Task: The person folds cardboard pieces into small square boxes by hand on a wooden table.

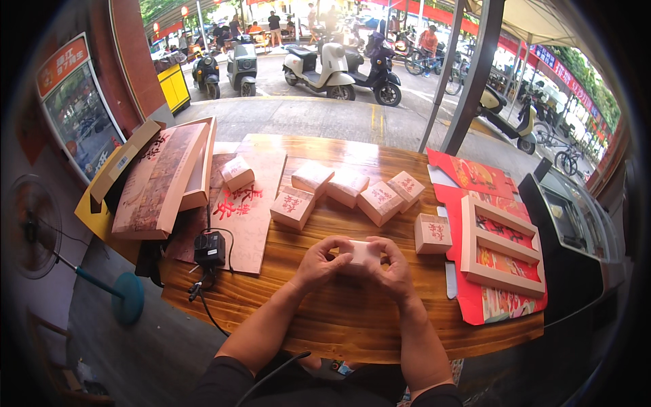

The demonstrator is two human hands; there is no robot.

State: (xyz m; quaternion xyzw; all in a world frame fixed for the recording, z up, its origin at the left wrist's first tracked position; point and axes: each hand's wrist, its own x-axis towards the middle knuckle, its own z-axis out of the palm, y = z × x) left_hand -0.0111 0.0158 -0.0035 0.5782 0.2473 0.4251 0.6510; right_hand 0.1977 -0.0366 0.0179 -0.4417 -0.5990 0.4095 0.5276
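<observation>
One glossy wooden table [339, 325] under a small box [361, 259], street scooters [331, 73] beyond.

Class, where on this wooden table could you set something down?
Bare wood lies between left forearm and right forearm, between left forearm and pink sheet, and between right forearm and red sheet. Crowded: the far middle, with small boxes, and the right end, with a divided tray.

Strong daylight comes from the street [264, 112] at the top, where the brightest patches burn out. It glares along the table's [319, 319] glossy far side and bleaches the tops of the boxes [314, 175] and the held box [363, 258]. The floor [183, 339] sits dim, the fan [30, 227] murky. Fisheye curvature bends outer lines towards a black rim.
</observation>
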